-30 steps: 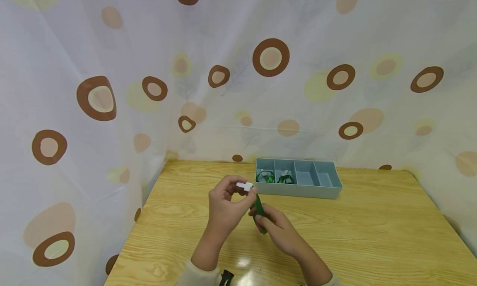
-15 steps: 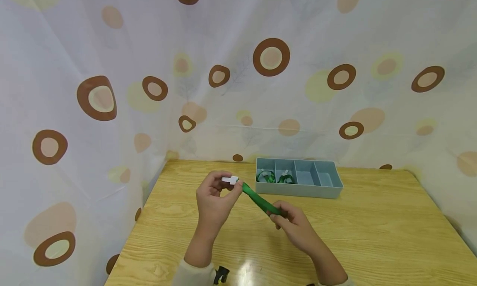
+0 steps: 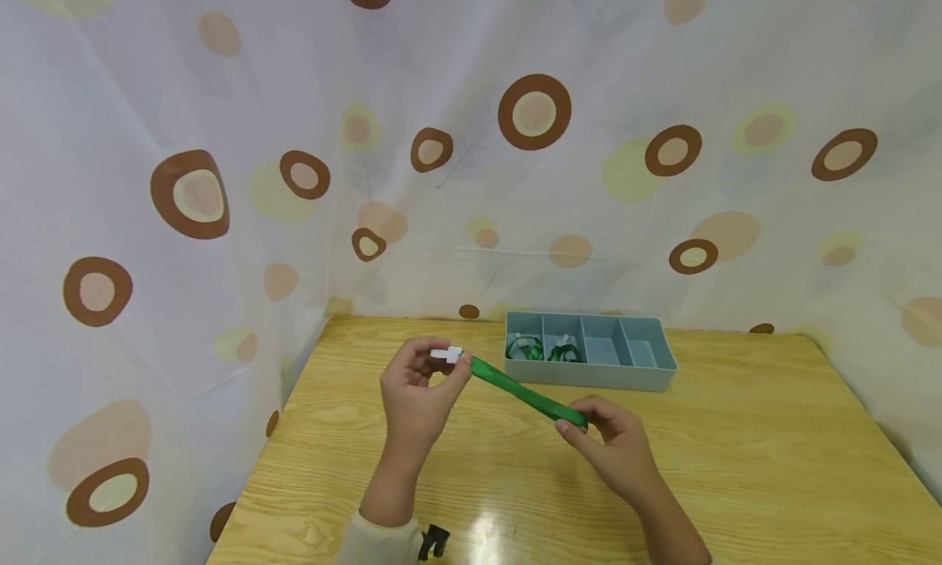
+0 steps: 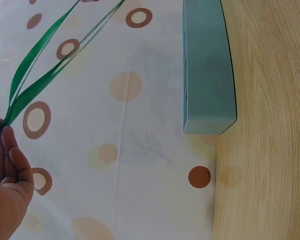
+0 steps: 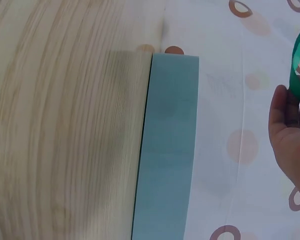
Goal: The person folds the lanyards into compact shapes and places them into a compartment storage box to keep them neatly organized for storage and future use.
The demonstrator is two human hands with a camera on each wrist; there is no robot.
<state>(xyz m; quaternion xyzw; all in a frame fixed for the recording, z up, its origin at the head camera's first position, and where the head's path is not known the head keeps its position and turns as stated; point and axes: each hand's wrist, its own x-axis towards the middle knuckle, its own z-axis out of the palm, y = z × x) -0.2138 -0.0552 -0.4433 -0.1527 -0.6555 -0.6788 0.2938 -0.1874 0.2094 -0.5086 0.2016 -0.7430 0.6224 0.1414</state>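
A green lanyard (image 3: 524, 393) stretches between the two hands above the table, sloping down to the right. My left hand (image 3: 421, 393) pinches it at the white plastic end piece (image 3: 447, 355) between thumb and fingers. At the other end my right hand (image 3: 614, 446) holds the looped band with thumb and fingers. In the left wrist view the lanyard (image 4: 37, 85) spreads into two strands from the left fingertips. The right wrist view shows its bend (image 5: 297, 65) at the right fingers.
A blue-grey tray (image 3: 589, 375) with several compartments stands at the back of the wooden table (image 3: 736, 434). Green lanyards with white ends (image 3: 526, 348) lie coiled in its two left compartments. A patterned curtain (image 3: 471, 181) hangs behind and at the sides.
My hands have moved apart, the left to the left and slightly up, the right to the right. The lanyard, bunched between them before, is now drawn out lengthwise.
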